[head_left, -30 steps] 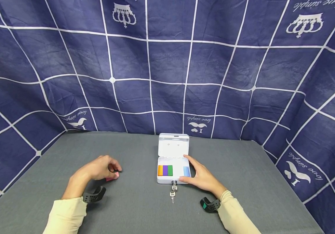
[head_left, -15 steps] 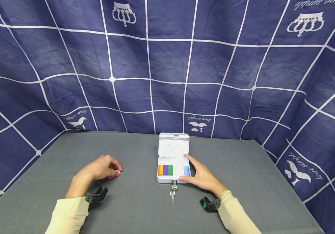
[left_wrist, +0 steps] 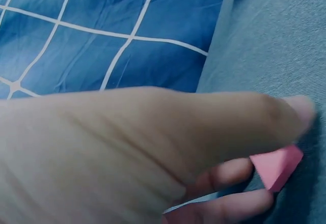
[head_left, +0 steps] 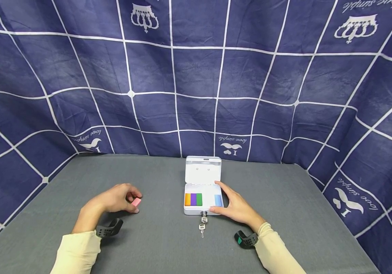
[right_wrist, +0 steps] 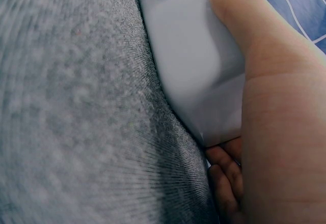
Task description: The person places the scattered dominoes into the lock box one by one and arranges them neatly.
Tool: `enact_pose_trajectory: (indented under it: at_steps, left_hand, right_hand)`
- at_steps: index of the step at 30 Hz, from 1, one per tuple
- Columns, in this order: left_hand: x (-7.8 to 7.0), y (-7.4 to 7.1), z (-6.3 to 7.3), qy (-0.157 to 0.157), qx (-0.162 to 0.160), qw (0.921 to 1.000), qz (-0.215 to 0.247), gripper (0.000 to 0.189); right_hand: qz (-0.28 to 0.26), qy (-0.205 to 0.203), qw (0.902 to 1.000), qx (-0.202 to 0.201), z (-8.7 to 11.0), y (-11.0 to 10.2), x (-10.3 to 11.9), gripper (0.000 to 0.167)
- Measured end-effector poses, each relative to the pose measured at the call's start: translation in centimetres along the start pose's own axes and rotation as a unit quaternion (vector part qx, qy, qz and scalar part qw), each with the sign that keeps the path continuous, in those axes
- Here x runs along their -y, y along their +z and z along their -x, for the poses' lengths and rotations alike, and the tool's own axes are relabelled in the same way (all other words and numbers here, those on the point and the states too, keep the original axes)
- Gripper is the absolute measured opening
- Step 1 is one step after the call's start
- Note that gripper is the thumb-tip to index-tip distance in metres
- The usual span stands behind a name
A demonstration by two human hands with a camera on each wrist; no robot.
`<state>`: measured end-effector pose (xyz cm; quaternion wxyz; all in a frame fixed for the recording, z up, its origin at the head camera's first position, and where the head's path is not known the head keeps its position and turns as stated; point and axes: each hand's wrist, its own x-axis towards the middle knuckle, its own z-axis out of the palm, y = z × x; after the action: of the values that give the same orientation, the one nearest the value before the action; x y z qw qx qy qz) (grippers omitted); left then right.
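Note:
My left hand [head_left: 117, 198] is low over the grey table at left, with a small pink block [head_left: 136, 202] between thumb and fingers. In the left wrist view the pink block [left_wrist: 277, 167] shows angled faces beside the fingertips, below the thumb. My right hand [head_left: 237, 205] grips the right side of an open white box [head_left: 193, 210], thumb at the front edge and fingers round the side. Orange [head_left: 187, 199], purple [head_left: 193, 199] and green blocks [head_left: 199, 199] sit in a row at the box's left; light blue pieces [head_left: 218, 200] lie at its right.
The raised lid [head_left: 203, 171] stands at the back of the box. Keys [head_left: 202, 226] hang from the lock at the front, over the grey table [head_left: 168, 243]. A blue curtain with white lines [head_left: 196, 76] rises behind the table.
The left fingers closed low over the pink block, then spread a little, and the block now shows turned between thumb and fingers. The right hand and the box have kept their places.

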<state>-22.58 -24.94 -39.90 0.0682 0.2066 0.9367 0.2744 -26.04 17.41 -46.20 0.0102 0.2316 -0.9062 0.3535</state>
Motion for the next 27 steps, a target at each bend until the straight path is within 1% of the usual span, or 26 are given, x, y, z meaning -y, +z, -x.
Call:
enact_pose_trajectory:
  at_steps: [4, 10, 11, 14, 22, 25, 27]
  left_hand:
    - [0.11, -0.34, 0.42, -0.001, 0.014, 0.9999, -0.006, 0.047]
    - [0.04, -0.37, 0.56, -0.015, 0.025, 0.9996, -0.001, 0.045]
    - [0.02, -0.33, 0.55, -0.019, 0.025, 0.9995, 0.001, 0.045]
    - [0.03, -0.38, 0.54, -0.016, 0.022, 0.9996, 0.0, 0.042]
    - [-0.04, -0.27, 0.39, -0.023, 0.01, 0.9997, 0.003, 0.039]
    - [0.06, -0.23, 0.31, -0.012, 0.004, 0.9999, 0.003, 0.038]
    - [0.02, -0.22, 0.27, -0.01, 0.0, 0.9999, 0.008, 0.038]
  right_hand:
    - [0.001, 0.001, 1.0, 0.001, 0.0, -0.02, 0.01, 0.095]
    - [-0.001, -0.001, 1.0, 0.003, 0.02, -0.07, 0.03, 0.095]
    - [-0.001, -0.002, 1.0, 0.003, 0.02, -0.06, 0.04, 0.095]
    - [-0.003, -0.004, 1.0, 0.003, 0.04, -0.08, 0.08, 0.095]
    - [-0.001, -0.005, 1.0, 0.002, 0.05, -0.07, 0.09, 0.097]
    - [-0.001, -0.008, 1.0, -0.001, 0.03, -0.04, 0.05, 0.097]
    - [0.0, -0.009, 1.0, -0.001, 0.03, -0.04, 0.08, 0.097]
